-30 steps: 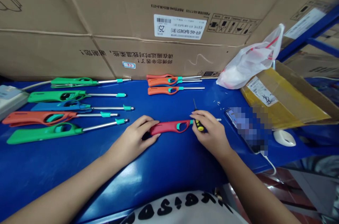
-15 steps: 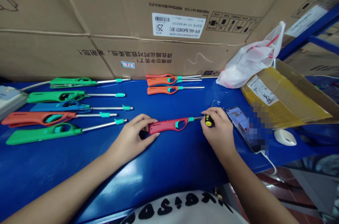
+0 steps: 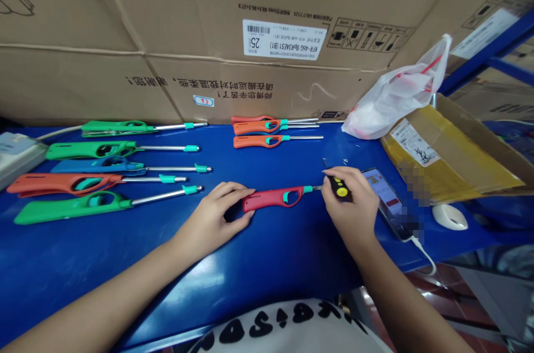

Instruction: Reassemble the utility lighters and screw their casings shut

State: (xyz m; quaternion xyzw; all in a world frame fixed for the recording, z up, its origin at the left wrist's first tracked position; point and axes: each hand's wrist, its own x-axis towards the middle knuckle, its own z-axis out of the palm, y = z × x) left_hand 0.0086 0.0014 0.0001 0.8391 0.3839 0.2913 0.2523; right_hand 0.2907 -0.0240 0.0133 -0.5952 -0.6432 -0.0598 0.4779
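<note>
A red long-nosed gas lighter (image 3: 267,199) lies on the blue table with its metal tube to the right. My left hand (image 3: 217,211) grips the butt of its handle between thumb and fingers. Curled round a black-and-yellow screwdriver (image 3: 340,189), my right hand (image 3: 354,203) is closed beside the end of the tube; its fingers hide the tube's tip. The screwdriver's thin shaft points up and left past the fingers. A few small white slivers (image 3: 345,162) lie just beyond that hand.
Several lighters, such as a green lighter (image 3: 75,209), lie in a column at left. Behind are some orange lighters (image 3: 252,142). To the right are a phone (image 3: 387,203) on a cable, a white mouse (image 3: 449,217), a taped carton (image 3: 454,158) and a plastic bag (image 3: 396,97). Large cardboard boxes (image 3: 200,14) stand behind.
The red lighter and my left hand have shifted slightly right. My right hand has also moved right, and the screwdriver's handle shows more in it.
</note>
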